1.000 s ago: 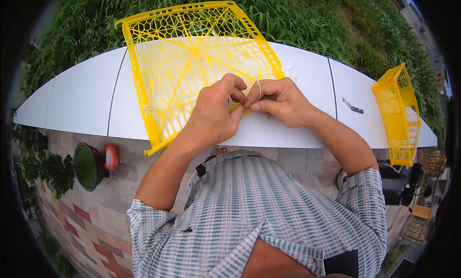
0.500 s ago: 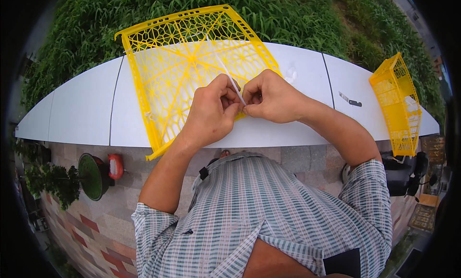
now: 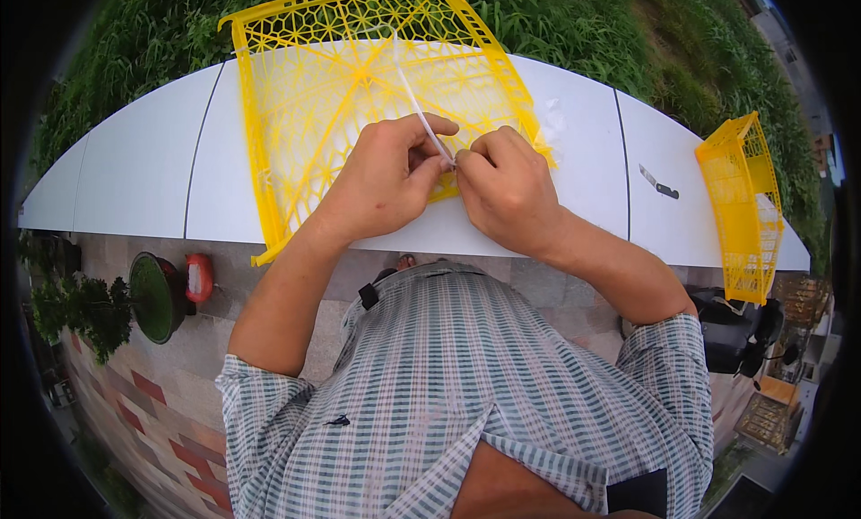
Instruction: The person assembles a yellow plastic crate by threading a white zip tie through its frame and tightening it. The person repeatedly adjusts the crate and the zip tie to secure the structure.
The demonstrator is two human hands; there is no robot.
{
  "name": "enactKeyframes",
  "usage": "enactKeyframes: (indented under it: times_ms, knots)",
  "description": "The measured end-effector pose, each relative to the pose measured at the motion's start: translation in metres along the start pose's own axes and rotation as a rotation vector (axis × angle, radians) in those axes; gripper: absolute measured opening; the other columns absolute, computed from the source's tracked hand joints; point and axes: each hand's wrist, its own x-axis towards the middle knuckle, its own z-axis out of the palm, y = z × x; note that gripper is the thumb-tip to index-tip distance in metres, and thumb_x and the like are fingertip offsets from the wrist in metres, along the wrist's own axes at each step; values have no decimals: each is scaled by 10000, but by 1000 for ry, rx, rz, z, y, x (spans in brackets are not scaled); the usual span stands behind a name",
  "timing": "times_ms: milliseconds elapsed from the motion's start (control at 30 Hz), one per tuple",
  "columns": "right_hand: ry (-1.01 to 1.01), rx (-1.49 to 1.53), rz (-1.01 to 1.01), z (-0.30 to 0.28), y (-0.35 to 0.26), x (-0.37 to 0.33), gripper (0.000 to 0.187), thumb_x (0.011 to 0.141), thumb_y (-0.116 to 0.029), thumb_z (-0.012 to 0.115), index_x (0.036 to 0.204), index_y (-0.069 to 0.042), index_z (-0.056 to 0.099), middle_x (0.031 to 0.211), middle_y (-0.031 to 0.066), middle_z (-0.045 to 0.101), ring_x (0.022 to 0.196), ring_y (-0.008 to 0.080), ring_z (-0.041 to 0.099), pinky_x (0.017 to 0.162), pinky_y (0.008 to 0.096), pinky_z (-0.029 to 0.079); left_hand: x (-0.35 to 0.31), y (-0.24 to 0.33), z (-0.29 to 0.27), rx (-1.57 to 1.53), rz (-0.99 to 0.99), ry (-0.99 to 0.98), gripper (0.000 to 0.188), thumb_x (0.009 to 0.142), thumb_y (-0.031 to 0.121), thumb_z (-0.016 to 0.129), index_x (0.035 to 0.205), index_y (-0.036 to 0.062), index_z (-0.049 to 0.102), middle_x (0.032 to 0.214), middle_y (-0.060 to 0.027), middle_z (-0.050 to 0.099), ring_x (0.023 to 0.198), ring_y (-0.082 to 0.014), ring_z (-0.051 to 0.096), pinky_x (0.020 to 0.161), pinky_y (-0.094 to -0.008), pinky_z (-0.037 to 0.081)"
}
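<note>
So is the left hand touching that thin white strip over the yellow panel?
Touching. The head view shows the left hand pinching the lower end of the white strip against the right hand, above the yellow lattice panel.

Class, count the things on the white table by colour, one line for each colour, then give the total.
Yellow: 2, the flat lattice panel and the folded lattice crate.
White: 1, the thin strip pinched by both hands.
Dark: 1, the small tool.
Total: 4
</note>
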Motion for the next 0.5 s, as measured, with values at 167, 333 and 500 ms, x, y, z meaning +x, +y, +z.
enactKeyframes:
  times_ms: [167, 333, 500]
  knots:
    - [35, -63, -178, -3, 8, -1, 147, 721, 14, 687, 857, 20, 632, 827, 118, 556, 715, 272, 551, 571, 370, 479, 15, 1, -10, 107, -20, -152, 135, 943, 16, 690, 1001, -63, 783, 888, -85, 769, 794, -104, 662, 752, -284, 547]
    - [-17, 35, -222, -10, 11, 3, 189, 705, 42, 700, 890, 19, 671, 874, 117, 593, 748, 269, 574, 586, 361, 493, 14, 11, -17, 71, -97, -150, 132, 927, 53, 721, 980, -58, 769, 838, -70, 748, 756, -106, 638, 700, -289, 522]
    - [-26, 83, -236, -19, 17, 5, 229, 675, 52, 716, 900, 24, 679, 936, 117, 620, 791, 279, 598, 611, 359, 512, 13, 15, -10, 134, -134, -109, 131, 887, 75, 736, 887, -54, 714, 737, -77, 695, 699, -105, 606, 656, -298, 504]
